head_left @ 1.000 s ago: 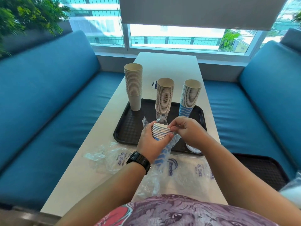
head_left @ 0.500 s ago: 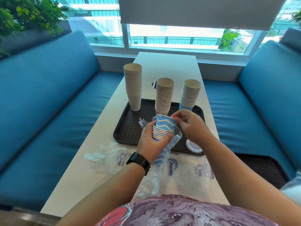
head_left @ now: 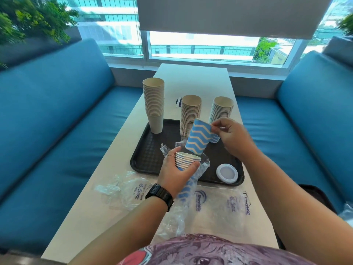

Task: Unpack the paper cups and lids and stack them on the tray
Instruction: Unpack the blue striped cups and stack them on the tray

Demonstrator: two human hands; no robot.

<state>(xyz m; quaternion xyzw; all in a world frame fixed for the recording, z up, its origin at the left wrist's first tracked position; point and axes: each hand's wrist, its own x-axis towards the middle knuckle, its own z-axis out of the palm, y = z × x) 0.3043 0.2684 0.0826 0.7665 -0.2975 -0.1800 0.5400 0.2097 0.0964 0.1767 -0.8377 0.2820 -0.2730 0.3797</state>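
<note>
My left hand point(head_left: 176, 173) grips a short stack of blue-striped cups point(head_left: 186, 161) still half inside its clear plastic sleeve point(head_left: 184, 194). My right hand point(head_left: 232, 136) pinches the rim of one blue zigzag cup point(head_left: 199, 137), lifted almost free of that stack and tilted. Behind them a black tray point(head_left: 147, 157) carries three upright cup stacks: a tall plain one point(head_left: 154, 106) at the left, one in the middle point(head_left: 191, 113), and a blue-based one point(head_left: 222, 109) at the right, partly hidden by my right hand. A white lid point(head_left: 227, 173) lies on the tray's near right corner.
Empty clear wrappers point(head_left: 126, 190) printed "6.5oz" lie on the white table point(head_left: 193, 77) in front of the tray. Blue benches point(head_left: 57, 131) flank the narrow table. A second dark tray point(head_left: 315, 196) lies on the right bench. A small dark object point(head_left: 178, 102) sits beyond the tray.
My right hand has pulled one blue zigzag cup up out of the stack in my left hand and carried it up and toward the tray. My left hand stayed put.
</note>
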